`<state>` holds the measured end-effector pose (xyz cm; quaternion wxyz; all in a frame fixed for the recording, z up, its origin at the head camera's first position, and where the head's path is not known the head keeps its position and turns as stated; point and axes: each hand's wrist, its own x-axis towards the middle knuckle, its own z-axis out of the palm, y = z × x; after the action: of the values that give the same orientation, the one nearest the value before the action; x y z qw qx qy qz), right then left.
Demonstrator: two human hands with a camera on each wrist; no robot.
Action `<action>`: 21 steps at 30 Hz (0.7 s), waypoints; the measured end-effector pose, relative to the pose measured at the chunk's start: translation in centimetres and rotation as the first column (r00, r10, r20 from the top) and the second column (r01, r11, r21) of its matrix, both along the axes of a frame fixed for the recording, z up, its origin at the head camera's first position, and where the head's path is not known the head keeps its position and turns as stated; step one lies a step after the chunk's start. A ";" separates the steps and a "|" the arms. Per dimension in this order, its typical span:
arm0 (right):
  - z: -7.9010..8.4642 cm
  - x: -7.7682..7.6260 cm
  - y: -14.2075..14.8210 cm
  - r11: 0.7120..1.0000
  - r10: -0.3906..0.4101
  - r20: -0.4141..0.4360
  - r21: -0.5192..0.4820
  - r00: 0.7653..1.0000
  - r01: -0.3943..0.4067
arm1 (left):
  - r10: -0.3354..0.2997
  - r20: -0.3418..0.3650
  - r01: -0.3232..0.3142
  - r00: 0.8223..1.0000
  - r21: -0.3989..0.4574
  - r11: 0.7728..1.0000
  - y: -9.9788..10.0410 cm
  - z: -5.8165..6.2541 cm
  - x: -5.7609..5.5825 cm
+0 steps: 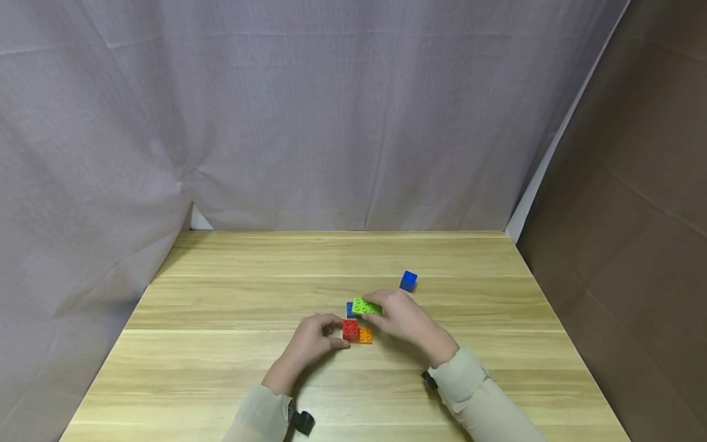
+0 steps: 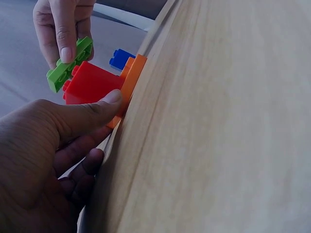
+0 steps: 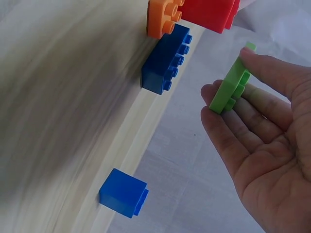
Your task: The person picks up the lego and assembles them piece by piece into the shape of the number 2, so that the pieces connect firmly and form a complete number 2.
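My left hand [image 1: 315, 339] holds a red brick [image 1: 350, 330] that sits on a flat orange brick [image 1: 365, 335]; the thumb tip lies where the two meet. Pinched between the thumb and fingers of my right hand [image 1: 405, 316] is a thin light-green brick [image 3: 227, 90], its studs upward in the head view. It hovers over a long dark-blue brick [image 3: 165, 60], hiding part of it from above. That dark-blue brick stands on the table just beyond the orange one.
A small blue brick [image 1: 409, 281] stands apart on the wooden table [image 1: 248, 294], beyond my right hand. Grey cloth [image 1: 309, 123] hangs behind the table's far edge, and a brown cloth [image 1: 635, 215] hangs along the right.
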<state>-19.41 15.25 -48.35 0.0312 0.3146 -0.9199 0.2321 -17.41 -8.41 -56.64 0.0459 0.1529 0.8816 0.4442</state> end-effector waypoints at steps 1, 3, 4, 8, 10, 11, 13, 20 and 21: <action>0.0 0.0 0.0 1.000 0.009 0.001 -0.001 1.000 -0.009 | -0.001 0.001 0.001 1.000 0.002 1.000 0.0 0.0 0.0; -0.1 0.2 -0.1 1.000 0.023 0.011 -0.003 1.000 -0.023 | -0.005 -0.004 0.005 1.000 0.004 1.000 0.0 0.0 0.0; -0.2 0.2 -0.2 1.000 0.029 0.017 -0.003 0.999 -0.029 | -0.006 -0.009 0.006 1.000 0.005 1.000 0.0 0.0 0.0; -0.4 0.6 -0.4 0.999 0.046 0.043 0.008 0.998 -0.046 | 0.000 -0.012 0.000 1.000 0.005 1.000 0.0 -0.1 0.1; -0.6 0.7 -0.5 0.998 0.051 0.053 0.020 0.997 -0.053 | 0.001 -0.010 -0.001 1.000 0.004 1.000 0.0 -0.3 0.2; -0.7 0.8 -0.6 0.998 0.053 0.060 0.023 0.997 -0.055 | 0.002 -0.006 -0.002 1.000 0.003 1.000 0.0 -0.3 0.2; -0.9 0.9 -0.7 0.998 0.054 0.075 0.032 0.996 -0.057 | 0.001 -0.004 -0.001 1.000 0.005 1.000 -0.1 -0.4 0.3; -1.0 1.2 -0.9 0.997 0.056 0.097 0.048 0.994 -0.061 | -0.003 -0.013 0.003 1.000 -0.002 1.000 0.0 0.0 0.1; -1.0 1.2 -1.0 0.997 0.061 0.097 0.046 0.993 -0.066 | -0.003 -0.011 0.003 1.000 -0.004 1.000 0.0 0.1 0.1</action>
<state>-18.17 14.28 -49.36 -0.0278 0.3331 -0.9152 0.2249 -17.33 -8.44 -56.53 0.0419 0.1565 0.8826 0.4414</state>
